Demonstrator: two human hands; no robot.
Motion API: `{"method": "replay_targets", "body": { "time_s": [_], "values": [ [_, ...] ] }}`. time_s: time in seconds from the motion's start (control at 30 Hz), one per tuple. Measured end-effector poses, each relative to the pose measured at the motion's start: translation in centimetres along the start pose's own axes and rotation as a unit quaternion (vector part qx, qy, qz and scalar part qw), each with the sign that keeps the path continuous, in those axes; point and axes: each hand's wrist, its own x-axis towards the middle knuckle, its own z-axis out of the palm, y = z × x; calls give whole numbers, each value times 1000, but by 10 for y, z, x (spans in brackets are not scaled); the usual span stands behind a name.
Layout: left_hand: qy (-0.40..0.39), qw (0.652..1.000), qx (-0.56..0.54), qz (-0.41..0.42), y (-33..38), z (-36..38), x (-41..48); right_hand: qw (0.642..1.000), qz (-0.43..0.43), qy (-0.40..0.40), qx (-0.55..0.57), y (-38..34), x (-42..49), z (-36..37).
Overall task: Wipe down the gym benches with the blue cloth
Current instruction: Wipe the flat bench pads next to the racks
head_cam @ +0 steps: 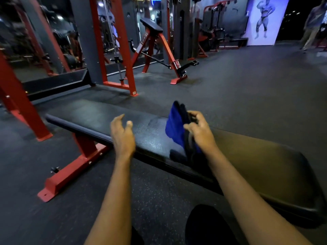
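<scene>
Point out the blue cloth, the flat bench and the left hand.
blue cloth (174, 129): head view, bright blue fold.
flat bench (256, 156): head view, bare pad top.
left hand (123, 137): head view, back of hand.

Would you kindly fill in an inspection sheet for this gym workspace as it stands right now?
Surface: black bench pad on a red frame, with some sheen near the cloth.
Job's things: blue cloth, bunched up over the pad; contact with the pad is unclear.
Clutter: nothing seen.
Hands: left hand over the pad, fingers loosely curled, holding nothing; right hand grips the cloth.
Cables: nothing seen.
Surroundings: dark rubber floor, red rack, padded stand, wall poster, a blurred person far right.
</scene>
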Motion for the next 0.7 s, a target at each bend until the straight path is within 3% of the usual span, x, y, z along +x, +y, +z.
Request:
{"method": "replay_targets", "body": {
  "time_s": [0.1,0.13,0.2,0.3,0.4,0.47,0.53,0.6,0.63,0.7],
  "values": [
    [-246,958,-127,75,46,11,-10,994,59,1,97,-23,2,-10],
    [-303,940,-140,78,60,13,-11,992,69,-9,108,-27,0,-13],
    [-345,926,-134,80,80,17,-12,993,75,-22,93,-26,-1,-19],
    [-327,936,-45,126,98,16,-11,993,85,-57,65,-27,-2,-33],
    [-289,947,67,128,109,20,-8,979,129,-151,43,-31,2,-60],
    [-309,941,114,84,105,28,-5,959,158,-195,-129,-28,16,-75],
    [-319,932,160,63,90,36,-6,925,160,-134,-318,-20,34,-79],
    [-281,940,186,54,70,41,-8,865,116,-68,-484,-15,42,-68],
    [-252,948,188,49,59,40,-10,851,69,-58,-518,-12,40,-57],
    [-192,962,190,41,39,36,-13,858,-37,-93,-503,-1,33,-28]
  ]
}}
